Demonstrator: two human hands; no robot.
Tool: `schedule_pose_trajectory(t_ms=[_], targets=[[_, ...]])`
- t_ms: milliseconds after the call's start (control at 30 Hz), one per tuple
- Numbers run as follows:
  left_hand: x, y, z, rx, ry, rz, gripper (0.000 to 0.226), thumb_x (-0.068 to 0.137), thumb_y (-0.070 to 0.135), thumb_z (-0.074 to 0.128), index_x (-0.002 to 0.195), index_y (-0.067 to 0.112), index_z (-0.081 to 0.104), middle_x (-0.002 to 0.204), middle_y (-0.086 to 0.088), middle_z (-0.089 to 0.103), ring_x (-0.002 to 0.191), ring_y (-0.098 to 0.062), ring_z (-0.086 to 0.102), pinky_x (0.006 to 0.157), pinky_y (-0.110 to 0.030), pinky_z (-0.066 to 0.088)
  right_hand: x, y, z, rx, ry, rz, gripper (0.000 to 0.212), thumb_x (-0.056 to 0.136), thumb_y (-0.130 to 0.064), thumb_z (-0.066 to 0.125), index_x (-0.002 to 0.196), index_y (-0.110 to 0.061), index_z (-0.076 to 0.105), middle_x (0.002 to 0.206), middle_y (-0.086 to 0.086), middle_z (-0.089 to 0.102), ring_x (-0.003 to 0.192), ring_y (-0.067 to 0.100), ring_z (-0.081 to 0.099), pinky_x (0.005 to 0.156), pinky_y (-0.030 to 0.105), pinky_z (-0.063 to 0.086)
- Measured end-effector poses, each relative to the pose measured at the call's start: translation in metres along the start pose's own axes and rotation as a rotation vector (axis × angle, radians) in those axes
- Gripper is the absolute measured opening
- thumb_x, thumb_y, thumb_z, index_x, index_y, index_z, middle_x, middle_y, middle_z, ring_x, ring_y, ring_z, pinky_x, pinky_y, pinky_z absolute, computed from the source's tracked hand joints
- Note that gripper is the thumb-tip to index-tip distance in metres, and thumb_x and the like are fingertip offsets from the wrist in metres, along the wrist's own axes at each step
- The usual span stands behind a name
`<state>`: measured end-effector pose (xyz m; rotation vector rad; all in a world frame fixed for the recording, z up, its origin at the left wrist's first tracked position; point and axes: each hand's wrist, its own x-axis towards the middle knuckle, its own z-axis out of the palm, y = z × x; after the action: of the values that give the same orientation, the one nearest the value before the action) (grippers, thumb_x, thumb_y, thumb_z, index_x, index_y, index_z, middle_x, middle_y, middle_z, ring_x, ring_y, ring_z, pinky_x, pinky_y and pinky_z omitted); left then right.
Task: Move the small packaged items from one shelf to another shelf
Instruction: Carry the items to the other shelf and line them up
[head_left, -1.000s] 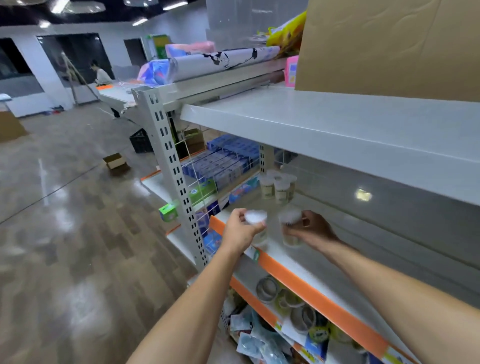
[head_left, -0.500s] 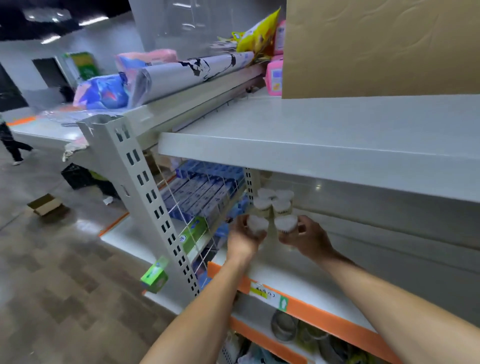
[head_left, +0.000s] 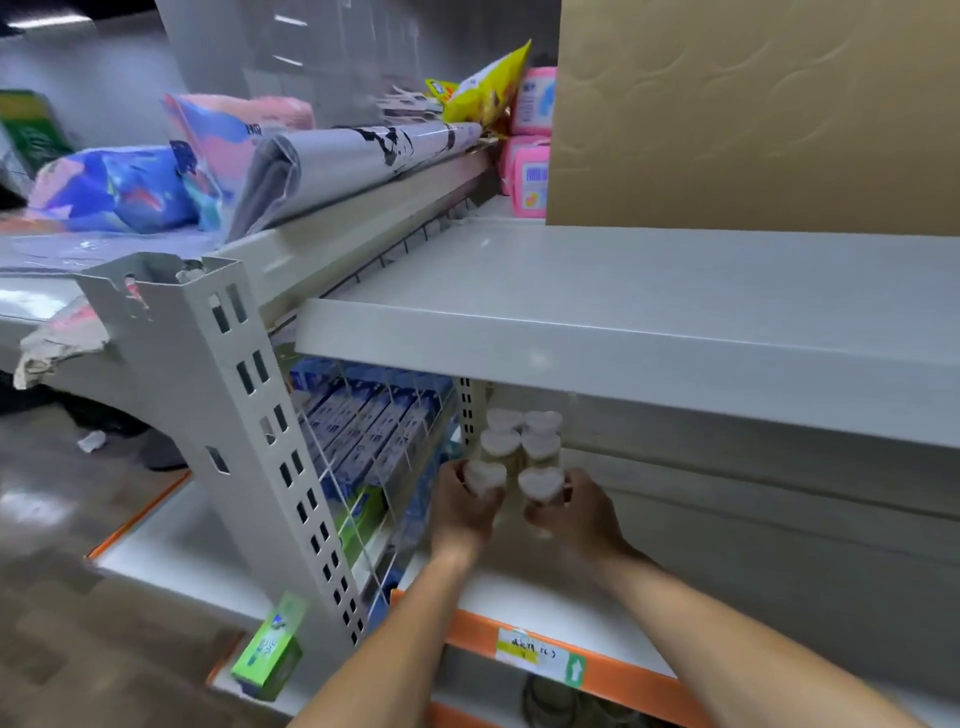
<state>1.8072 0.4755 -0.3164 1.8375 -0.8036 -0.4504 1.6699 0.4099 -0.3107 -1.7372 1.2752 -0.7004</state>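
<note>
1. Holding one small heart-topped container (head_left: 484, 477) in the left hand (head_left: 464, 512), fingers curled round its body, the person reaches under the grey upper shelf (head_left: 623, 332).
2. The right hand (head_left: 576, 514) grips a second heart-topped container (head_left: 541, 482) the same way, just beside the first.
3. Both containers sit low over the white shelf with the orange edge (head_left: 545, 597); whether they touch it cannot be told.
4. Four more heart-topped containers (head_left: 522, 434) stand in two rows right behind them, at the back corner by the perforated upright (head_left: 470, 410).
5. Blue boxes (head_left: 363, 421) fill the neighbouring bay to the left.
</note>
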Motion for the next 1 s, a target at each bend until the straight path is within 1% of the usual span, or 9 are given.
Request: schedule_pose_trajectory(t_ms=[67,200,367,467,600,667,767,867,1000], targets=[[0.005,0.0,-0.001,-0.027,0.002,-0.008,0.04,0.081,0.027,0.079,0.109,0.017,0.053,0.101,0.0,0.062,0.086,-0.013,0.06,0.074,-0.027,0.05,0.002,-0.003,0.004,-0.005,0.011,0.001,0.051,0.07,-0.015,0.083,0.115,-0.006,0.062,0.107,0.01,0.069,0.097,0.027,0.065,0.083,0.04,0.055],[0.01,0.001,0.002,-0.096,-0.024,0.017,0.042,0.078,0.018,0.082,0.108,0.017,0.054,0.092,0.01,0.058,0.079,0.005,0.056,0.062,-0.006,0.045,0.006,-0.005,0.009,-0.035,0.04,0.015,0.053,0.07,-0.018,0.083,0.117,-0.006,0.061,0.11,0.012,0.068,0.101,0.029,0.064,0.083,0.039,0.054],[0.016,0.001,0.005,-0.152,-0.025,0.028,0.053,0.077,0.012,0.083,0.119,0.003,0.053,0.105,-0.005,0.062,0.088,-0.013,0.061,0.066,-0.008,0.047,0.013,-0.009,0.012,-0.058,0.084,0.039,0.054,0.069,-0.019,0.084,0.116,-0.005,0.062,0.111,0.013,0.069,0.103,0.029,0.065,0.083,0.037,0.053],[0.018,0.002,0.006,-0.19,-0.038,0.023,0.056,0.076,0.01,0.083,0.122,0.001,0.051,0.107,-0.006,0.063,0.088,-0.01,0.061,0.064,-0.007,0.049,0.015,-0.009,0.015,-0.077,0.098,0.05,0.059,0.068,-0.02,0.086,0.119,-0.004,0.06,0.114,0.014,0.067,0.105,0.029,0.064,0.083,0.035,0.052],[0.019,0.0,0.008,-0.236,-0.054,0.041,0.058,0.074,0.007,0.085,0.121,0.0,0.051,0.099,0.006,0.061,0.086,0.003,0.06,0.066,-0.006,0.049,0.018,-0.009,0.019,-0.088,0.092,0.051,0.064,0.068,-0.022,0.087,0.122,-0.005,0.058,0.118,0.013,0.065,0.107,0.029,0.062,0.085,0.036,0.052],[0.019,-0.001,0.01,-0.24,-0.053,0.045,0.059,0.073,0.008,0.086,0.122,0.0,0.052,0.104,-0.001,0.064,0.091,-0.006,0.064,0.072,-0.01,0.052,0.02,-0.009,0.02,-0.083,0.095,0.056,0.064,0.067,-0.023,0.088,0.121,-0.005,0.058,0.118,0.013,0.065,0.108,0.029,0.062,0.086,0.037,0.052],[0.021,-0.003,0.01,-0.247,-0.051,0.035,0.062,0.072,0.013,0.087,0.124,0.002,0.053,0.116,-0.01,0.064,0.104,-0.02,0.065,0.087,-0.031,0.056,0.024,-0.01,0.02,-0.033,0.107,0.081,0.063,0.067,-0.027,0.089,0.118,-0.006,0.059,0.115,0.011,0.067,0.106,0.026,0.064,0.086,0.038,0.054],[0.024,-0.007,0.011,-0.255,-0.075,0.028,0.063,0.072,0.015,0.087,0.125,0.003,0.055,0.118,-0.011,0.065,0.108,-0.022,0.065,0.093,-0.041,0.056,0.026,-0.01,0.022,-0.032,0.091,0.091,0.063,0.065,-0.031,0.09,0.116,-0.006,0.061,0.112,0.009,0.069,0.104,0.025,0.066,0.084,0.036,0.054],[0.026,-0.009,0.012,-0.264,-0.095,0.026,0.058,0.072,0.017,0.088,0.121,0.007,0.059,0.116,-0.008,0.069,0.106,-0.02,0.067,0.092,-0.045,0.055,0.029,-0.008,0.023,-0.027,0.087,0.1,0.06,0.065,-0.031,0.091,0.112,-0.007,0.063,0.109,0.007,0.071,0.101,0.022,0.067,0.079,0.031,0.052]])
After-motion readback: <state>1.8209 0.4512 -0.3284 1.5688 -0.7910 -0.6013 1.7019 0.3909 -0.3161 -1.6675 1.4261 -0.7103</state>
